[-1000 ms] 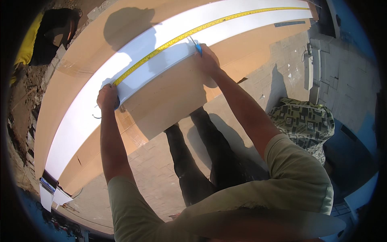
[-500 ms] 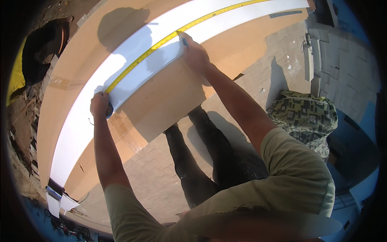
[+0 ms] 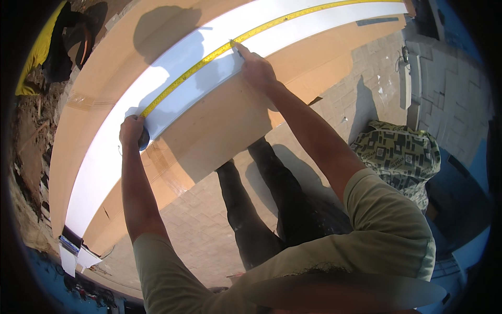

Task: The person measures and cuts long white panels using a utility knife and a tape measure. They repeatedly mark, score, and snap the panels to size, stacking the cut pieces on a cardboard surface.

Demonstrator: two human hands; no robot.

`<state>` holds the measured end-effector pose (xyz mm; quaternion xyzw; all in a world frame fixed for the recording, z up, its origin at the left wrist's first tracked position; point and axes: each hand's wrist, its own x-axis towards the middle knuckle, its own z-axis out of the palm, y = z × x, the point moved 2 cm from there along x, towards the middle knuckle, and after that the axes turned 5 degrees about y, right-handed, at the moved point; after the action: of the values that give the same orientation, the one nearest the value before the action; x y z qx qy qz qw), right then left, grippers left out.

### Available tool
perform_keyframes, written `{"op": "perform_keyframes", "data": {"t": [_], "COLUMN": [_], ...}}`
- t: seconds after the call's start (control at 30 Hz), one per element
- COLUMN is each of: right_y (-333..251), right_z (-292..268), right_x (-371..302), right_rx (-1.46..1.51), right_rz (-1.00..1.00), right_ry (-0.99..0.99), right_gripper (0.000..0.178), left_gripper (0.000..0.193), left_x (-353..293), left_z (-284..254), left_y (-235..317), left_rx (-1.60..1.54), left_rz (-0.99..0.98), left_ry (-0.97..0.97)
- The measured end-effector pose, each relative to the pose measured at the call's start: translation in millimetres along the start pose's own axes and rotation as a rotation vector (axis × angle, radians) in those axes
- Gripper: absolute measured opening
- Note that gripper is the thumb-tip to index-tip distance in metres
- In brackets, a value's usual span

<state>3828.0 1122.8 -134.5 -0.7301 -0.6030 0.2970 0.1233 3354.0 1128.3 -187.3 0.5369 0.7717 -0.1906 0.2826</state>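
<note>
A long white panel (image 3: pixel 97 175) lies across cardboard, with a yellow tape measure blade (image 3: pixel 183 77) stretched along it toward the far right. My left hand (image 3: pixel 132 131) is closed around the dark tape measure case (image 3: pixel 144 139) near the panel's left part. Farther along, my right hand (image 3: pixel 257 72) grips a slim pen-like marker (image 3: pixel 237 51), bluish in part. Its tip is at the near edge of the blade. The fingers hide most of the marker, so its exact kind is unclear.
Brown cardboard (image 3: pixel 219 118) sits under and around the panel, above paving (image 3: pixel 188 220). A pattern-covered bulky object (image 3: pixel 400 152) stands at right. Rubble (image 3: pixel 31 152) lies at far left, near a person in yellow and dark clothing (image 3: pixel 39 47). A dark flat strip (image 3: pixel 376 21) rests on the cardboard.
Both hands keep nearly the same places on the tape and panel. The whole view has shifted slightly, and the person at far left appears higher in the picture.
</note>
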Motion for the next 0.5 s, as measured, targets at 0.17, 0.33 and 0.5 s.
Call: {"op": "perform_keyframes", "data": {"t": [0.17, 0.33, 0.5], "right_y": [3.4, 18.7, 84.7], "right_z": [-16.7, -74.1, -180.1], "right_x": [-35.5, -180.0, -427.2], "right_rx": [0.073, 0.274, 0.186], "right_rz": [0.101, 0.249, 0.662], "right_ry": [0.005, 0.075, 0.096], "right_gripper": [0.068, 0.063, 0.05], "left_gripper": [0.043, 0.041, 0.035], "left_x": [-6.5, -52.7, -158.1], "left_z": [-1.9, -3.6, -24.1], "left_y": [9.3, 18.0, 26.9], "left_rx": [-0.112, -0.055, -0.273], "left_rz": [0.033, 0.178, 0.302], "left_ry": [-0.039, 0.096, -0.089]}}
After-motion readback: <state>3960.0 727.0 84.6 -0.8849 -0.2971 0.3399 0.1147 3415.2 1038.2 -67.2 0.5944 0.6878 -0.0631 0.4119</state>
